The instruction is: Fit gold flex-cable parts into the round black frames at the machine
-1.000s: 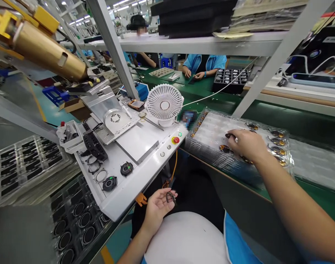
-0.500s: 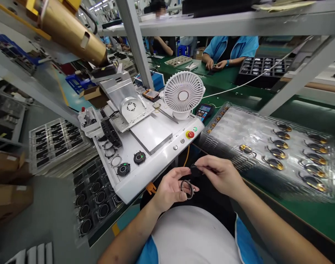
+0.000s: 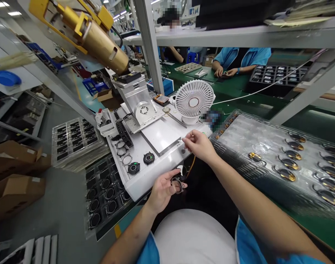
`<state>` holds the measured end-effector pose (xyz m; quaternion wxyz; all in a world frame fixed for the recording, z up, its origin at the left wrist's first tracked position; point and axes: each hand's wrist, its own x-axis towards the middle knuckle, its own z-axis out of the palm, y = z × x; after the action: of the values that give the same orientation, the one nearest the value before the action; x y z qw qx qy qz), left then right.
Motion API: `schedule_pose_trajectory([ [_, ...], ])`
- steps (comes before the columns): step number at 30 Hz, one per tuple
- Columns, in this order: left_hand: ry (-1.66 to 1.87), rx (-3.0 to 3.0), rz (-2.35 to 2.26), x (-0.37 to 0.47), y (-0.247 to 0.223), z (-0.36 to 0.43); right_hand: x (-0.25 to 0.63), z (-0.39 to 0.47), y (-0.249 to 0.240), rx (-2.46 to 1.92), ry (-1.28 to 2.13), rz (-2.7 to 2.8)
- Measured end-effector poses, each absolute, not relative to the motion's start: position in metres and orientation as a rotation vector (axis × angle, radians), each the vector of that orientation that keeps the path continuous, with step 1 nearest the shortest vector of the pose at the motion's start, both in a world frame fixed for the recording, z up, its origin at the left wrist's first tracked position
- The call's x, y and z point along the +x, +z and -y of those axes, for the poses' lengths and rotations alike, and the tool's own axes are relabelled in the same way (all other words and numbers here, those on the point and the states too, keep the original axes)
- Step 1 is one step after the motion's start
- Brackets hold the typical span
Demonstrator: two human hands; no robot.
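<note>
My left hand (image 3: pixel 160 190) is closed around a dark metal watch-case ring (image 3: pixel 176 186), held in front of my lap. A small dark part with a white face (image 3: pixel 180 170) shows just above the ring, at my left fingertips. My right hand (image 3: pixel 199 146) is raised over the front edge of the white machine base (image 3: pixel 164 161), fingers pinched together. Whatever is between them is too small to make out. On the machine base, left of my hands, lie two round black watch backs (image 3: pixel 149 158) and several loose rings (image 3: pixel 127 159).
A white fan (image 3: pixel 194 101) and a metal fixture (image 3: pixel 142 110) stand on the machine, below a gold cylindrical head (image 3: pixel 107 49). Stacked clear trays of round parts (image 3: pixel 288 174) are at right; more trays (image 3: pixel 74 139) stand at left. A co-worker (image 3: pixel 236 60) sits across the green bench.
My right hand has moved up and left, away from my left hand, and no longer shows the dark round part. My left hand still holds the ring. The view has shifted.
</note>
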<state>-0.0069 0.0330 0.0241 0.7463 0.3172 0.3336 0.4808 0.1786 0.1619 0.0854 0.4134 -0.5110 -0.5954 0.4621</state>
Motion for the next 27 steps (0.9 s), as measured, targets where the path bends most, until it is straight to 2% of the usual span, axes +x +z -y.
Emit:
schedule_pose_trajectory([
  [3, 1.095, 0.749, -0.753, -0.012, 0.025, -0.023, 0.163, -0.198, 0.084, -1.426, 1.217, 1.364],
  [6, 1.148, 0.851, -0.794, -0.019, 0.021, -0.008, 0.164, -0.197, 0.073, -1.49, 1.155, 1.327],
  [9, 1.179, 1.031, -0.901, -0.022, 0.014, 0.008, 0.172, -0.156, 0.056, -1.394, 1.157, 1.341],
  [15, 1.052, 1.477, -1.017, -0.002, 0.008, 0.01, 0.174, -0.061, 0.032, -1.053, 1.645, 1.206],
  [20, 0.939, 1.59, -0.94, 0.011, 0.017, -0.005, 0.181, -0.056, 0.036, -1.028, 1.602, 1.007],
  [27, 1.047, 1.463, -0.802, 0.007, 0.016, -0.009, 0.2, -0.062, 0.05, -1.127, 1.583, 1.122],
])
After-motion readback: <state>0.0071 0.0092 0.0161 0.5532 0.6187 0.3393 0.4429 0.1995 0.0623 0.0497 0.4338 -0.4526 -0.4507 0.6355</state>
